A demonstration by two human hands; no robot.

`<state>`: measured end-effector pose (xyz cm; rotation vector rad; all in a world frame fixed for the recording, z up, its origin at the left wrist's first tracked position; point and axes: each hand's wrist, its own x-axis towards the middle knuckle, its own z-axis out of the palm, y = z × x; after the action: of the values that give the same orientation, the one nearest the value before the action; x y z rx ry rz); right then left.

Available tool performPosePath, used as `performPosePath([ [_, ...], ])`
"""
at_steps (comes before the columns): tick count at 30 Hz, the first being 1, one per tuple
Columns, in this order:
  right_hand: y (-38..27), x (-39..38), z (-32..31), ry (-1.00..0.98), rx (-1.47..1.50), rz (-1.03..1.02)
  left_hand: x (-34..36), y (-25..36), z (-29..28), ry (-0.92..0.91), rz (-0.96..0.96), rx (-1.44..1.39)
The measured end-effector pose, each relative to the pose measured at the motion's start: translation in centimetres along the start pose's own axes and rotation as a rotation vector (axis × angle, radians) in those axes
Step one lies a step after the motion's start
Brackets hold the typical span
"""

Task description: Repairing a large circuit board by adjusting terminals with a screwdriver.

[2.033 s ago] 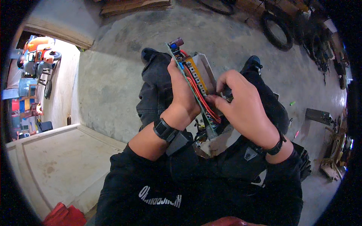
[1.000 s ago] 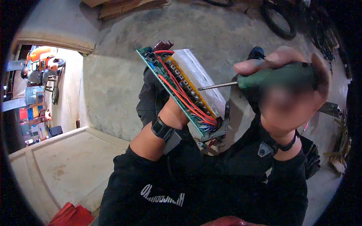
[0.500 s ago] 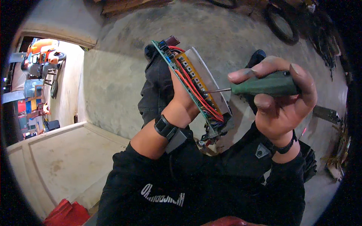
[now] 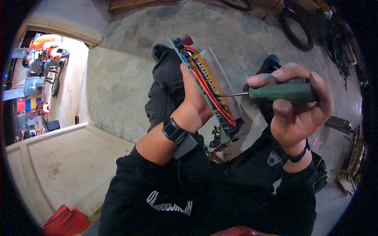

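Note:
My left hand [image 4: 193, 94] is closed around the back of a circuit board assembly [image 4: 208, 87], its fingers mostly hidden behind the board. The board stands tilted, with red wires, a yellow strip holding a row of screws, and a pale metal plate along its right side. In my right hand [image 4: 299, 114] is a screwdriver with a green handle [image 4: 280, 91], gripped between thumb and fingers. Its thin metal shaft [image 4: 235, 94] points left, and the tip meets the row of screws on the yellow strip. Whether the tip sits in a screw head is too small to tell.
Below the board are my dark-trousered legs [image 4: 167, 78] and the concrete floor [image 4: 118, 86]. A pale wooden panel [image 4: 75, 161] lies at the left, with red cloth [image 4: 67, 221] near it. Tyres [image 4: 296, 30] lie at the far right. An orange vehicle [image 4: 45, 43] shows through the doorway.
The board and both hands have shifted slightly to the right. The screwdriver moved along with them, its tip still at the row of screws.

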<state>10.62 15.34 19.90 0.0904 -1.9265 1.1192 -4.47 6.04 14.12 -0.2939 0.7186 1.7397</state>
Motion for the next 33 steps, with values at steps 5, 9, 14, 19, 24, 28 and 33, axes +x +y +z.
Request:
performPosePath([
  [5,-0.3,0.2,0.1,-0.02,-0.023,0.003,0.9,-0.2,-0.7,-0.023,-0.007,0.041],
  [9,-1.1,0.6,-0.1,-0.085,-0.109,-0.01,-0.9,0.4,1.7,0.088,-0.02,0.052],
  [14,-1.4,0.6,-0.2,-0.181,-0.109,-0.07,-1.0,0.0,1.7,0.188,0.041,0.161],
  [19,-2.8,1.6,-0.8,-0.306,-0.009,-0.058,-0.5,-0.2,0.9,0.227,0.071,0.181],
  [24,-4.7,0.6,-0.8,-0.223,-0.238,0.009,-0.5,-0.2,1.3,0.203,0.073,0.188],
  [28,-2.9,1.6,0.8,-0.077,-0.217,0.001,0.9,-0.3,-0.7,0.014,0.025,0.176],
  [33,-2.2,0.4,-0.4,-0.147,-0.099,-0.082,-0.1,-0.6,1.1,0.124,0.008,0.166],
])
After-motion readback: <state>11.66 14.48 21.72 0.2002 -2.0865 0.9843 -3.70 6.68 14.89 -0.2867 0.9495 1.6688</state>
